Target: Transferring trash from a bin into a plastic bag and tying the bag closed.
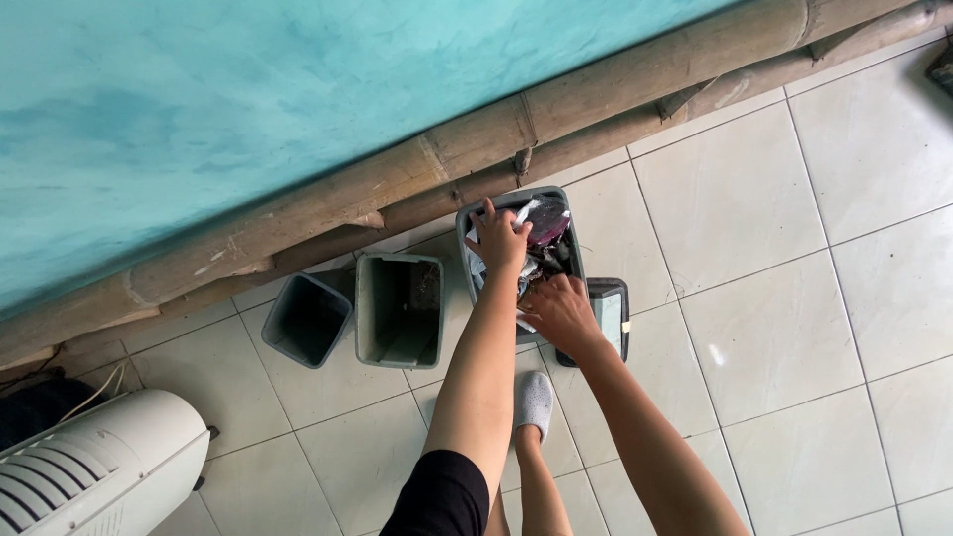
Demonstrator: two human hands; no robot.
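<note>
Both hands in full grey bin (470,230) by the bamboo wall base.
Left hand (499,238) fingers spread on the trash, right hand (558,310) pressing the near edge, grip unclear; two empty bins (397,310) left.

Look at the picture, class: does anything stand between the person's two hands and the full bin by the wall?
Nothing visible does. The left hand rests on the rubbish inside the grey bin, and the right hand is already at its near edge.

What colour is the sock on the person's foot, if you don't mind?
Light grey sock, seen in the head view.
</note>
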